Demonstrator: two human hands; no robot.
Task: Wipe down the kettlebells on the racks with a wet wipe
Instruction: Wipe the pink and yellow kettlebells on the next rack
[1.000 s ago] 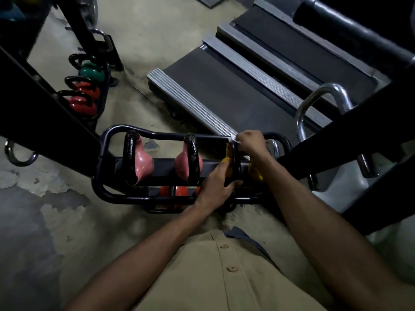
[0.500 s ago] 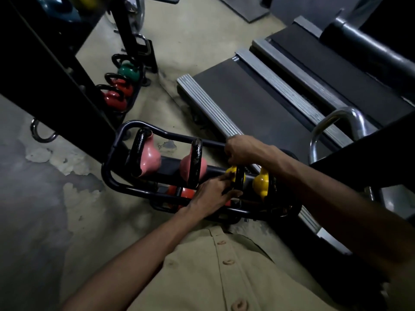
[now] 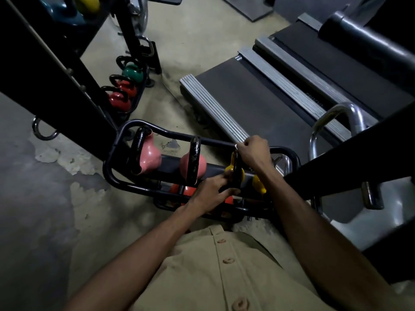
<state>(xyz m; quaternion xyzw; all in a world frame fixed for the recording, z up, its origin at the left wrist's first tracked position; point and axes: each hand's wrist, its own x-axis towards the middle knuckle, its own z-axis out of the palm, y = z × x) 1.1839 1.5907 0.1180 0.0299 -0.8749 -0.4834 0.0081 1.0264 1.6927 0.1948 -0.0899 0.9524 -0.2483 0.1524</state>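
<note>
Mid-task, by the look of it. Ignoring the treadmill point(image 3: 258, 104) at far right, not part of the job.

Working the near rack point(image 3: 105, 169), top tier, third bell from the left: yellow kettlebell point(image 3: 229, 170).
- Gripping the top of its black handle with right hand point(image 3: 254, 151), fingers curled tight round it. Wet wipe point(image 3: 236, 145) trapped underneath, showing only as a white sliver at the knuckles.
- Bracing the bell from the near side with left hand point(image 3: 210, 191), fingertips on the yellow body, thumb below. Probably pinching the handle base, but too dark there to be sure.

Done so far: unreadable. No sheen or marks on the two pink kettlebells point(image 3: 150, 154) to the left, so no call either way.

Left to wipe, as judged:
- far rack point(image 3: 141, 90) at far left, well apart, holding a green kettlebell point(image 3: 132, 72) and red kettlebells point(image 3: 120, 102)
- orange kettlebells point(image 3: 187, 191) on the lower tier
- second yellow kettlebell point(image 3: 259, 184) just right, half hidden by the right forearm

Reckoning under halfway.
</note>
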